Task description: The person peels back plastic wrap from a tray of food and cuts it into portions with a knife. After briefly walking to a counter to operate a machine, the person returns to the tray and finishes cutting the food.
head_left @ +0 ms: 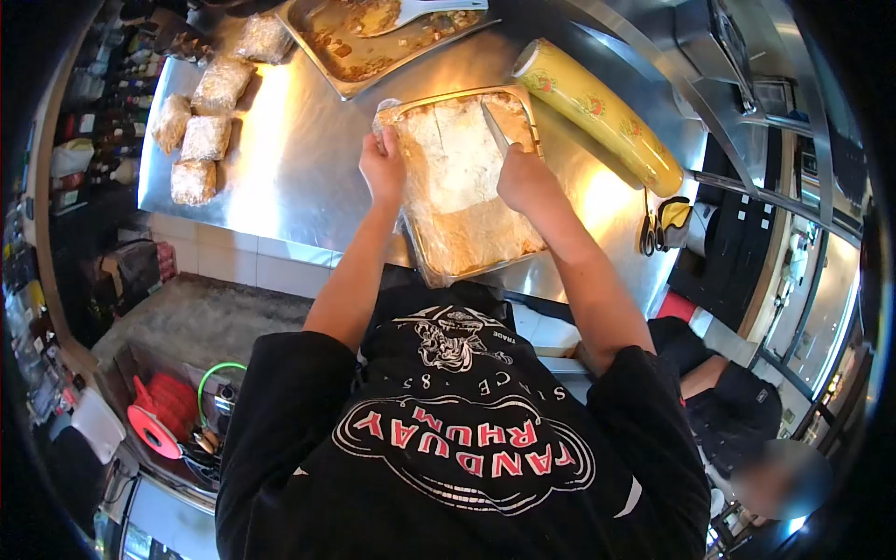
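Note:
A metal baking tray [429,271] stands at the table's near edge, with clear plastic wrap around its rim and sides. In it lies a flat food with a white top [457,154]; its near part looks browner, and a cut line runs through the far part. My right hand [529,182] is closed around a knife [495,126], whose blade meets the food near the tray's far right corner. At the tray's left rim, my left hand [383,168] is closed on the wrapped edge, its fingertips partly hidden.
Several plastic-wrapped food portions [206,137] sit at the left of the steel table [308,149]. Beyond is a second tray [345,84] with food remains and a white-handled utensil [434,7]. A yellow wrap roll [597,117] and scissors [648,229] lie right. Another person [737,401] is lower right.

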`<move>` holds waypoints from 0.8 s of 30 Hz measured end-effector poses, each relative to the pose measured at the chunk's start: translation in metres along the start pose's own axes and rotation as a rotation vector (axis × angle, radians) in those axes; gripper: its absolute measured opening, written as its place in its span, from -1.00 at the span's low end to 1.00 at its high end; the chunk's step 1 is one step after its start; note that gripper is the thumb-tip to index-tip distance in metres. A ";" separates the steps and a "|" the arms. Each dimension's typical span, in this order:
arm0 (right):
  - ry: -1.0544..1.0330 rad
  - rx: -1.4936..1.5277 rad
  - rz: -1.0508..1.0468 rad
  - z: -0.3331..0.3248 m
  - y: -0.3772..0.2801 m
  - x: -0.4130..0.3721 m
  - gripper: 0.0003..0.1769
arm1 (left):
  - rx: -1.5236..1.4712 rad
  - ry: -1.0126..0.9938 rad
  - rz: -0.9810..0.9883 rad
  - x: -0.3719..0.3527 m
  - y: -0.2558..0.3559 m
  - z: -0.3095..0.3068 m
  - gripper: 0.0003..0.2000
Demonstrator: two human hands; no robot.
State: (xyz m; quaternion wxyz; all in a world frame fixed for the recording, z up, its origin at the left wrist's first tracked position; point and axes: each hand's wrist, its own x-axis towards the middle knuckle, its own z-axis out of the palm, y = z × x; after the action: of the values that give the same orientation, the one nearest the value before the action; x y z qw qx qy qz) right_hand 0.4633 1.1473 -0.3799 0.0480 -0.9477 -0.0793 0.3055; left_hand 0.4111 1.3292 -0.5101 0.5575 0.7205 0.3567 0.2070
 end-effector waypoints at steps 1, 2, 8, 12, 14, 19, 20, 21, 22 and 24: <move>-0.028 -0.018 -0.002 -0.004 -0.003 0.003 -0.66 | 0.055 -0.003 0.038 0.001 0.000 -0.001 -0.69; -0.034 -0.028 -0.006 -0.009 -0.006 0.005 -0.66 | 0.053 0.004 0.028 0.002 0.001 -0.002 -0.69; -0.547 -0.356 -0.138 -0.070 -0.028 0.056 -0.79 | -0.023 -0.044 -0.104 0.001 -0.001 -0.003 -0.72; -0.804 -0.613 -0.120 -0.091 -0.047 0.094 -0.90 | -0.055 -0.017 -0.047 0.002 -0.008 0.000 -0.69; -0.936 -0.747 -0.385 -0.094 -0.052 0.097 -0.82 | 0.003 -0.025 -0.072 0.003 -0.004 -0.002 -0.75; -0.494 -0.152 0.062 -0.058 -0.031 0.052 -0.79 | -0.026 -0.034 -0.135 0.002 0.003 -0.003 -0.75; -0.420 -0.090 0.082 -0.051 -0.033 0.044 -0.78 | -0.033 -0.042 -0.142 0.001 0.004 -0.005 -0.75; -0.386 -0.077 0.052 -0.041 -0.024 0.043 -0.76 | -0.040 -0.049 -0.143 0.004 0.006 -0.006 -0.75; -0.382 -0.076 0.047 -0.036 -0.026 0.037 -0.76 | -0.040 -0.045 -0.138 0.005 0.004 -0.004 -0.75; -0.267 0.040 0.131 -0.025 -0.027 0.022 -0.66 | 0.003 0.009 -0.079 0.003 -0.002 -0.001 -0.75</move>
State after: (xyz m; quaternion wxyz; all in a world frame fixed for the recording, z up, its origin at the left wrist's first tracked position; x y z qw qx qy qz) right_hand 0.4925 1.1771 -0.3686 0.0357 -0.9006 -0.0168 0.4328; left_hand 0.4118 1.3319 -0.5121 0.5625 0.7059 0.3876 0.1875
